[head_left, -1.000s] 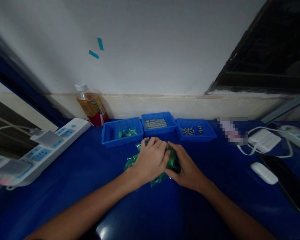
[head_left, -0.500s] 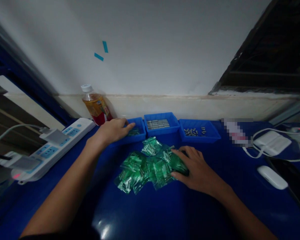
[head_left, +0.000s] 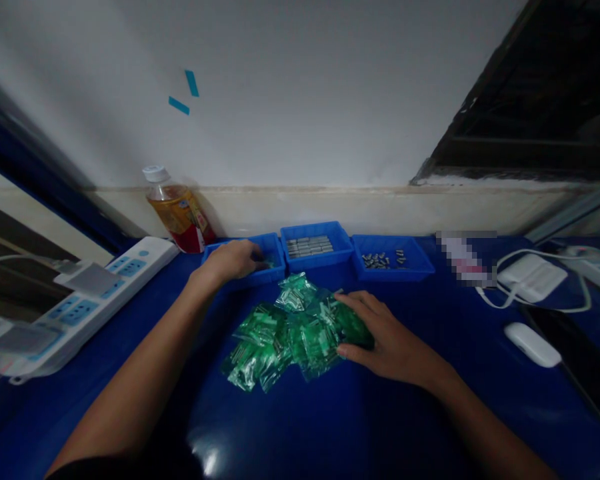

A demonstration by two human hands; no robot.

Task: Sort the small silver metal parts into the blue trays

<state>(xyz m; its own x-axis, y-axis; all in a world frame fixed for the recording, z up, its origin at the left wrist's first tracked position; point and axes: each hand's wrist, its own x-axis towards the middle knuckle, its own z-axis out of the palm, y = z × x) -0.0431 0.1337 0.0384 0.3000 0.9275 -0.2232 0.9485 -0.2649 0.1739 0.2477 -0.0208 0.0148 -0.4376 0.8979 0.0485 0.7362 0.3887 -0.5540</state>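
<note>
A heap of small green plastic packets (head_left: 285, 331) lies on the blue table (head_left: 330, 427) in front of me. My right hand (head_left: 380, 333) rests on the right side of the heap, fingers curled round some packets. My left hand (head_left: 235, 259) reaches into the left blue tray (head_left: 276, 257), fingers bent down inside it; what they hold, if anything, is hidden. The middle blue tray (head_left: 316, 245) holds rows of silver metal pieces. The right blue tray (head_left: 393, 260) holds several small loose metal parts.
A bottle of amber drink (head_left: 177, 212) stands by the wall at the left. A white power strip (head_left: 75, 303) with plugs lies along the left. At the right lie a white charger with cable (head_left: 533, 279), a white oval device (head_left: 529, 344) and a dark phone (head_left: 590, 383).
A second ago both hands were together on the green heap. My left hand moved up and left into the left tray, baring the spread packets; its fingers are now curled in. The right hand stayed.
</note>
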